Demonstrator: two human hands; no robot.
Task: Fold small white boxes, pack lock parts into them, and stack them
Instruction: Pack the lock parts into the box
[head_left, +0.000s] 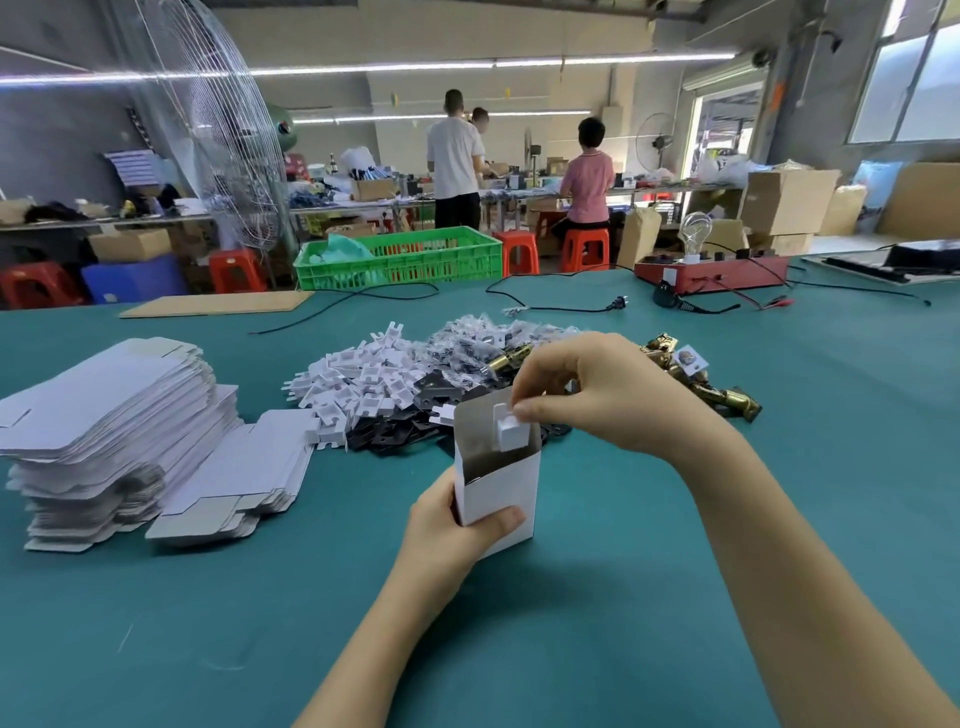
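A small white box stands upright on the green table, its top open. My left hand grips its lower part, thumb across the front. My right hand pinches a white foam insert at the box's mouth, partly inside. Behind the box lies a heap of white foam inserts, black plates and bagged parts. Brass lock parts lie to the right of my right hand. Flat unfolded box blanks are piled at the left.
A second, lower pile of blanks leans beside the tall one. Farther back are a cardboard sheet, a green crate, black cables and a red test board. People stand at benches in the background.
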